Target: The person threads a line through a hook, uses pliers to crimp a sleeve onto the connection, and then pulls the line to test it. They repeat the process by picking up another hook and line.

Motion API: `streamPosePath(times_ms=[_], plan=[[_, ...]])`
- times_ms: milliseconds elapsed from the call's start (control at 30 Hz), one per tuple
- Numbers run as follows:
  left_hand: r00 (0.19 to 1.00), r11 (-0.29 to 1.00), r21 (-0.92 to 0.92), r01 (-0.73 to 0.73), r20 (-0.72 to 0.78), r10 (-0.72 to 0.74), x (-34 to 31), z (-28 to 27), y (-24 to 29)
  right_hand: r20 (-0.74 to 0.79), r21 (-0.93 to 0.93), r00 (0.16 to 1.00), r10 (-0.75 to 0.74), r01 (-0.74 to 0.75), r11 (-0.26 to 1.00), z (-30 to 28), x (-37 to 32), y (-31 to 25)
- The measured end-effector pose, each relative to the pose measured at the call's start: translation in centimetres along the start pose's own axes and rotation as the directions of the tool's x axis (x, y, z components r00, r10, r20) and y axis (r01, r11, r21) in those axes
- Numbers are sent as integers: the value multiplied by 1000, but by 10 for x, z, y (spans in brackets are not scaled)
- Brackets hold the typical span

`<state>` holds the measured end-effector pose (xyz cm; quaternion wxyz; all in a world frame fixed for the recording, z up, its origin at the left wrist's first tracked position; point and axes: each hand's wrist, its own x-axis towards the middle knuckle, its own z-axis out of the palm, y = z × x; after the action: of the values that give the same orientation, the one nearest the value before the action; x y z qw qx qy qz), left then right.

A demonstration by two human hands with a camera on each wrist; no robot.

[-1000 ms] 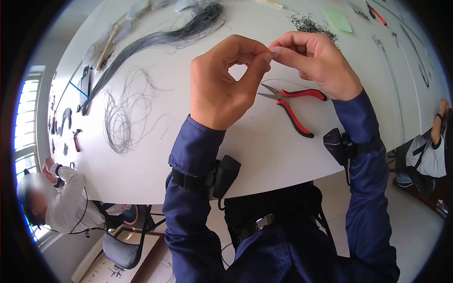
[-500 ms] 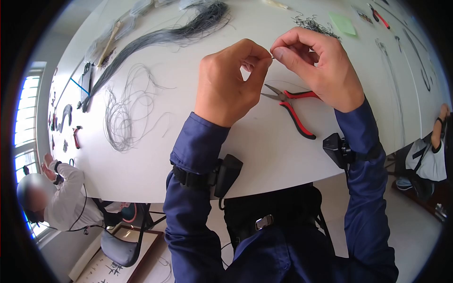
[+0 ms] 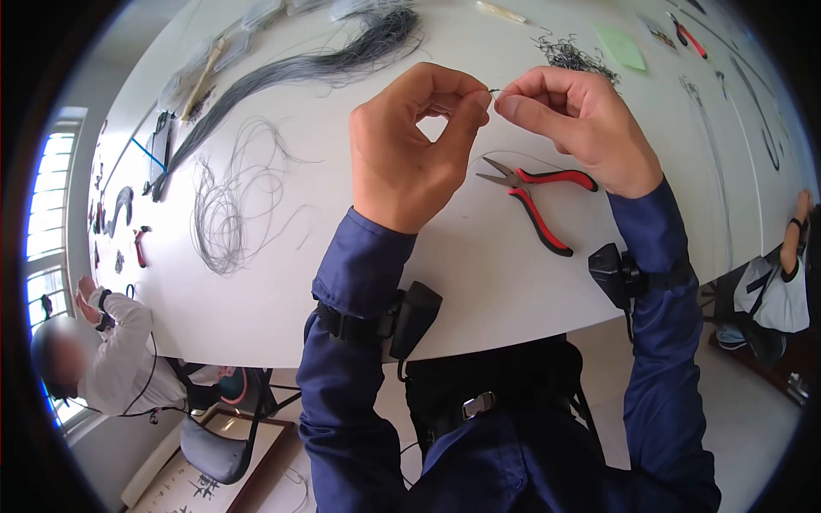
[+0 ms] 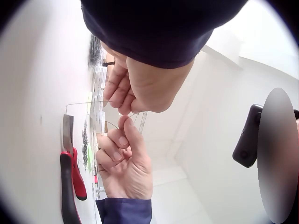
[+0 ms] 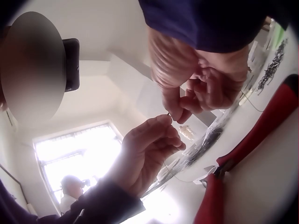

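the left hand (image 3: pixel 406 154) and right hand (image 3: pixel 581 128) meet fingertip to fingertip above the white table (image 3: pixel 479 282), each pinching a thin wire (image 3: pixel 494 91) between thumb and forefinger (only a short bit shows between them); red-handled pliers (image 3: pixel 539 201) lie on the table just below

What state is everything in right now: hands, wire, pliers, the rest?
left hand: pinches the thin wire.
right hand: pinches the same wire.
thin wire: held above the table between both hands' fingertips.
pliers: lying on the table, jaws slightly open, untouched.
wire coil: loose, flat on the table.
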<state>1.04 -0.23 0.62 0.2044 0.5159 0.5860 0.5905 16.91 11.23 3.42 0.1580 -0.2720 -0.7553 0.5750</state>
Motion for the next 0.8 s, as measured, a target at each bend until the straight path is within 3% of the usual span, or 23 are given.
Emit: streamPosePath(times_ms=[133,233,333,433,533,633,733,800], plan=[[999,1000,26,0,-44,1,1,1,-4,-63,-38,981,-185,183,982,9,3,10],[996,991,122,-58,-55,65,2,4,-13,-72,-193,986,-153,137,972,12,-2,1],[994,969,224,-109,-8,113,2,4,-14,-100,-378,967,-236,182,908,10,-3,-3],[991,964,231,-129,74,115,1,4,-12,-144,-308,957,-253,200,930,7,1,3],[985,979,156,-131,136,110,-1,4,-8,-110,-142,935,-338,322,936,3,9,18],[986,994,68,-84,149,73,-2,4,-2,-39,66,994,-99,101,993,-3,4,8],[991,998,6,-55,125,54,-2,3,0,68,234,997,39,-53,971,-9,6,13],[995,999,-21,-46,92,48,-2,2,0,73,231,995,69,-84,969,-8,6,15]])
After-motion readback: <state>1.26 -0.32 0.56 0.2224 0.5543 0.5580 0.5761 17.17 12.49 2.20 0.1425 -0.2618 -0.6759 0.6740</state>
